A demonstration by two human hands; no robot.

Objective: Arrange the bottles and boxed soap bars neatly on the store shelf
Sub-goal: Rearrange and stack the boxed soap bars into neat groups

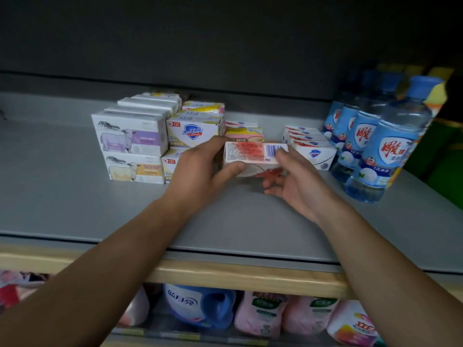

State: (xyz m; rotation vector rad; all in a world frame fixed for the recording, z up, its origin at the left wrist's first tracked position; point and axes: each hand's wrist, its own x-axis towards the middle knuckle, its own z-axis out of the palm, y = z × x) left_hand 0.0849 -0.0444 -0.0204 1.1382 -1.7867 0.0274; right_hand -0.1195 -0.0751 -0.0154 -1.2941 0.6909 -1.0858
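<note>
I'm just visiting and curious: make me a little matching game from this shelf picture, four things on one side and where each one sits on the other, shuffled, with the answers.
Things:
1. sheep-print soap boxes
2. blue-capped bottles
3. barcode soap box
4. blue detergent jug

Places:
A. on the lower shelf, under the wooden edge
B. between the left hand and the right hand
C. stacked at the left end of the soap row
D. standing at the right end of the grey shelf

Pairs: 1-C, 2-D, 3-B, 4-A
</note>
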